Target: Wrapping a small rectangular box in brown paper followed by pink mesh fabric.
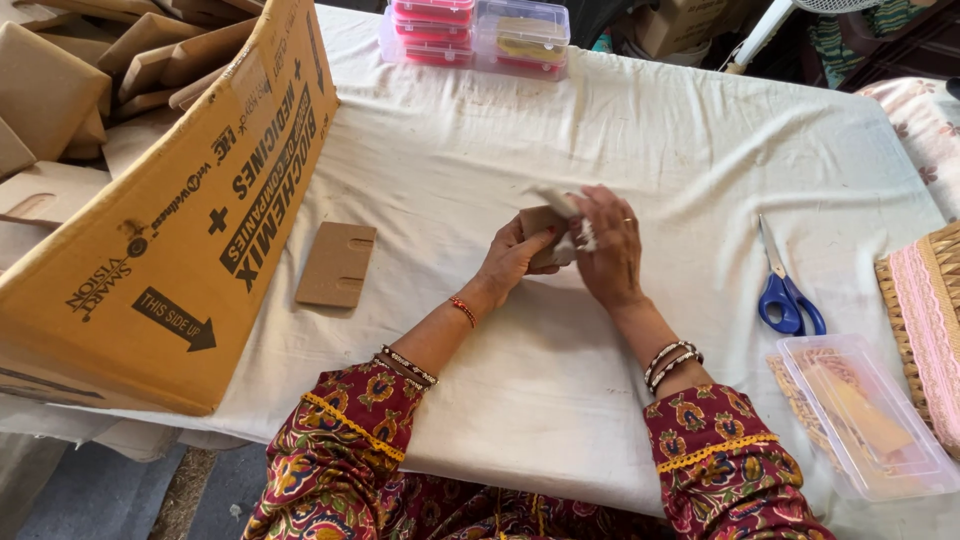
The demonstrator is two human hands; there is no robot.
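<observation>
Above the middle of the cloth-covered bench (480, 150), the left hand (512, 258) and right hand (612, 245) both clasp a small brown cardboard card (538, 220) wound with pale trim, while a second card (337, 264) lies flat beside the big carton (170, 240).

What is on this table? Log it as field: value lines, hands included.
surface: table under a white cloth
left hand: grips a small brown card
right hand: on the card, with pale trim at its fingers
left of hands: flat card piece
far left: tilted carton holding more cards
right: blue scissors
near right: clear box
far edge: stacked clear boxes
right edge: pink lace
</observation>
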